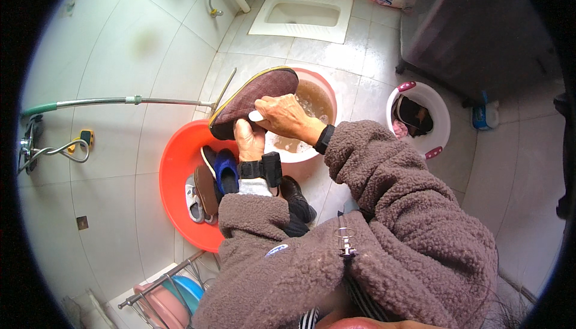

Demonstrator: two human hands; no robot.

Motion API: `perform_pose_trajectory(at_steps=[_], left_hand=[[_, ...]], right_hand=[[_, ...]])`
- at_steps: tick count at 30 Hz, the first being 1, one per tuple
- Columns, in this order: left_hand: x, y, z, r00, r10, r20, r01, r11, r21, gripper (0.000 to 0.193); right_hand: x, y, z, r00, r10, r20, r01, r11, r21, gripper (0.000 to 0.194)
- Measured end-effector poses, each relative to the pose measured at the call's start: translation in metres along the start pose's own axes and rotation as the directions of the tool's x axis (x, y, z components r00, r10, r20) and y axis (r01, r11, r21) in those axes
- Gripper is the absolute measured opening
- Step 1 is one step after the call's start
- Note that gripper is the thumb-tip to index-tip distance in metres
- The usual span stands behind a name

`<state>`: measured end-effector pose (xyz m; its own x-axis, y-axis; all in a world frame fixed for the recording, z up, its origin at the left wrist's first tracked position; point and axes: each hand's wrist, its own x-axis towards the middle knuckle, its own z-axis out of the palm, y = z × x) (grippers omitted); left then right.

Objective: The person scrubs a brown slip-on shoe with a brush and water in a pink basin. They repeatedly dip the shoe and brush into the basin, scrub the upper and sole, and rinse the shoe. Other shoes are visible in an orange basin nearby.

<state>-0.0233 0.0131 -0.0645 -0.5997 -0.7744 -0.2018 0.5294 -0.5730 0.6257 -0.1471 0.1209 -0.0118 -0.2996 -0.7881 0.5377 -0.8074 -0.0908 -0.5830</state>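
Note:
A dark maroon cloth shoe with a yellow-edged sole [261, 88] is held up, tilted, over the near left rim of a pink and white basin [335, 99] of murky brown, sudsy water. My left hand [249, 140] grips the shoe at its lower end. Closed around the white handle of a tool, probably a brush [256, 116], my right hand [285, 115] is against the shoe; the tool's working end is hidden. Left of the basin, a large orange-red tub [173, 189] holds several shoes, among them a blue slipper [226, 171] and a grey shoe [194, 200].
A squat toilet [301, 14] lies beyond the basin. To the right, a white bucket [443, 113] holds dark and pink items near a blue-labelled bottle [486, 115]. A metal pole [166, 101] reaches in from the left wall. Basins stand on a rack [157, 279] at lower left.

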Motion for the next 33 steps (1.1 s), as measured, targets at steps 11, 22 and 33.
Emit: perform_pose_trajectory(at_steps=[11, 22, 33], left_hand=[[0.003, -0.002, -0.007, 0.896, -0.356, 0.267, 0.403, 0.903, -0.148, 0.049], [-0.013, -0.004, 0.059, 0.994, -0.105, -0.042, 0.100, 0.989, -0.110, 0.045], [-0.007, -0.009, 0.025, 0.892, -0.147, 0.428, 0.238, 0.957, -0.167, 0.042]], right_hand=[[0.001, 0.002, -0.010, 0.997, -0.004, 0.082, -0.003, 0.997, 0.079, 0.029], [0.015, 0.013, -0.010, 0.939, 0.311, -0.144, -0.293, 0.946, 0.137, 0.032], [0.022, 0.032, -0.009, 0.946, 0.201, -0.255, -0.278, 0.908, -0.314, 0.043]])
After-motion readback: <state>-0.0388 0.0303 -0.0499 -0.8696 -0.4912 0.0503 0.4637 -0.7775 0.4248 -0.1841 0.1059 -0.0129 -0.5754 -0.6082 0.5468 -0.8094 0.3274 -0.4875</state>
